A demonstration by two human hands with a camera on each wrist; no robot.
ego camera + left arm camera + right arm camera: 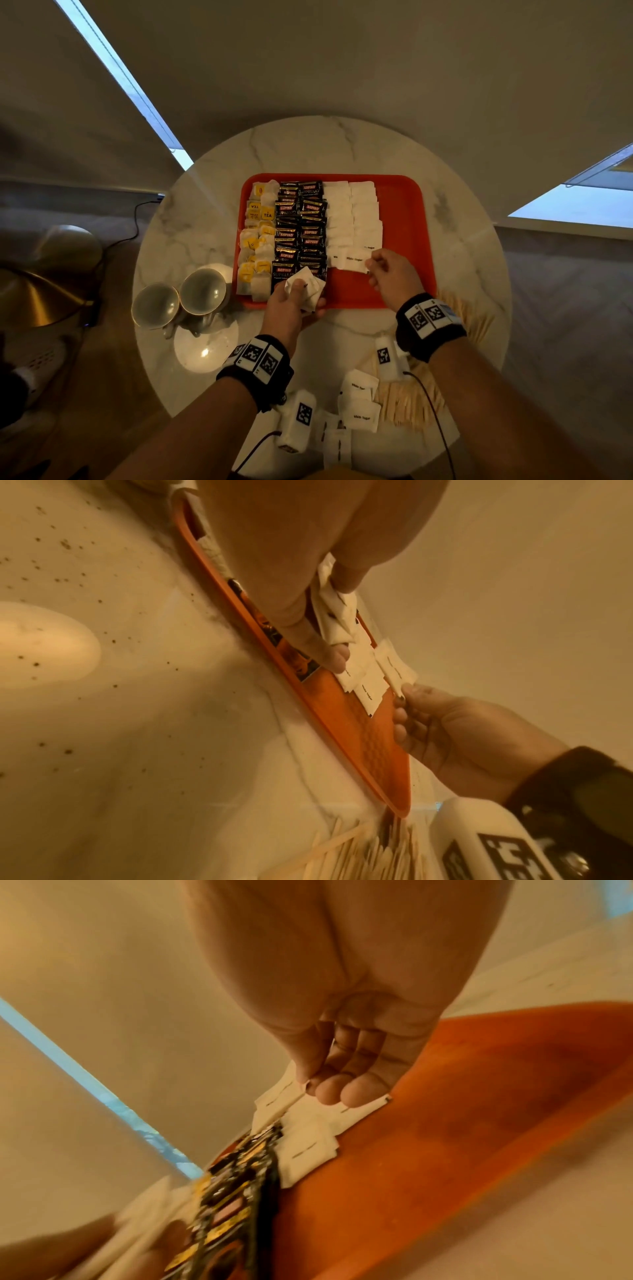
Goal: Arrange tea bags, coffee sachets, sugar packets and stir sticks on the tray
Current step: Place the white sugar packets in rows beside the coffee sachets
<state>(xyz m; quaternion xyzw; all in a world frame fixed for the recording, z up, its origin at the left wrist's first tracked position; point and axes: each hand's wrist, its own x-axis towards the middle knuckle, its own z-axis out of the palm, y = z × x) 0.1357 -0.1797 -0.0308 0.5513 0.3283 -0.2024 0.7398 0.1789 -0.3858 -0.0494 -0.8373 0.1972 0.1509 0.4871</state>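
An orange tray on the round marble table carries a column of yellow tea bags, two columns of black coffee sachets and two columns of white sugar packets. My left hand grips a small stack of sugar packets over the tray's near edge; the same stack shows in the left wrist view. My right hand pinches one sugar packet at the near end of the sugar columns, its lower edge on the tray. Wooden stir sticks lie on the table near me.
Two grey cups stand on a saucer left of the tray. Loose sugar packets lie near the table's front edge. The tray's right part is bare. A brass lamp shade is at far left.
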